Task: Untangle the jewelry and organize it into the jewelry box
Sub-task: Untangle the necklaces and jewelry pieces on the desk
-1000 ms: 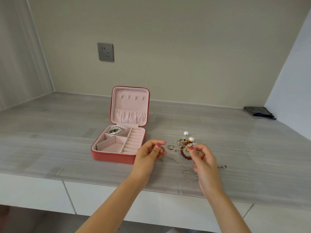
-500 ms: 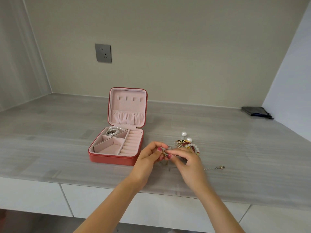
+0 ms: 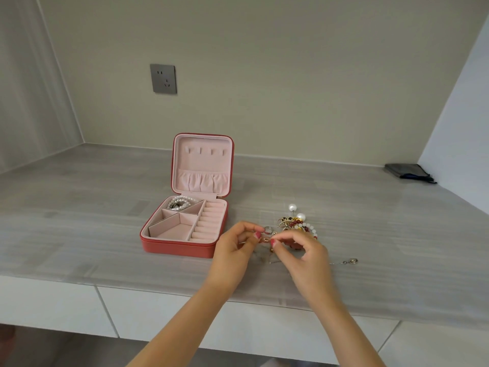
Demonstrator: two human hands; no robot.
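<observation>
1. Hands have closed in on each other over the last second: the left hand (image 3: 232, 250) and the right hand (image 3: 307, 256), apart a moment ago with a thin chain slack between them, now meet fingertip to fingertip just in front of the tangle.

2. Left fingers (image 3: 252, 235) are curled, thumb and forefinger pinched on a small gold-coloured link (image 3: 266, 239); the right thumb and forefinger pinch the same piece from the other side, the remaining fingers loosely bent.

3. A small silver ring (image 3: 268, 229) sits just beyond the meeting fingertips, touching or nearly touching them; which, I cannot tell.

4. The tangled cluster of red, white and gold beads with two large pearls (image 3: 297, 222) lies just behind the right fingers on the grey wood-grain countertop (image 3: 79, 207), and a fine silver chain ending in a round clasp (image 3: 350, 261) trails out past the right hand.

5. Judged from this, the person is working one strand or clasp loose; most of the untangling is not yet done.

6. The open coral-red square jewelry box with pink lining (image 3: 182, 247) stands just left of the left fingers. Its far-left compartment holds a coiled white pearl strand with some silver pieces (image 3: 179, 203); the other compartments, the ring rolls and the lid pocket show nothing in them.

7. A dark flat pouch (image 3: 407, 173) lies well apart, far beyond the right hand.
</observation>
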